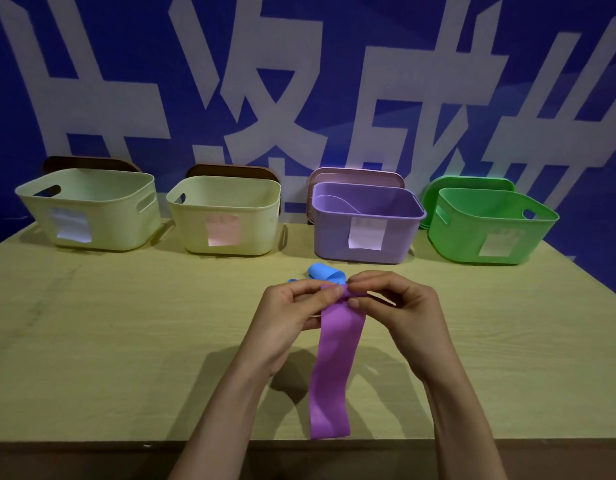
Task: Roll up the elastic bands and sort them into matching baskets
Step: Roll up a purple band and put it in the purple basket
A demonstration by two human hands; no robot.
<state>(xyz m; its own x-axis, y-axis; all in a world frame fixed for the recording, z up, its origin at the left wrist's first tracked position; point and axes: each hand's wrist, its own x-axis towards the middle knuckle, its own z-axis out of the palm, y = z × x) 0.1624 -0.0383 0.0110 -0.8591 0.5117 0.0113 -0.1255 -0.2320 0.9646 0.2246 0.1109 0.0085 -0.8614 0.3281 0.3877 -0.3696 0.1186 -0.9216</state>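
Both the left hand (292,306) and right hand (396,303) pinch the purple elastic band's (334,368) far end, its roll barely begun, while a blue band (325,273) just beyond the fingers waits, and the purple basket (368,233) possibly holds one already.

A pale wooden table (109,341) stood against a blue wall (420,26) printed with large white characters (265,98), while lids leaned upright between baskets and wall: two brown lids (88,163), a pink lid (355,174) and a green lid (472,181).
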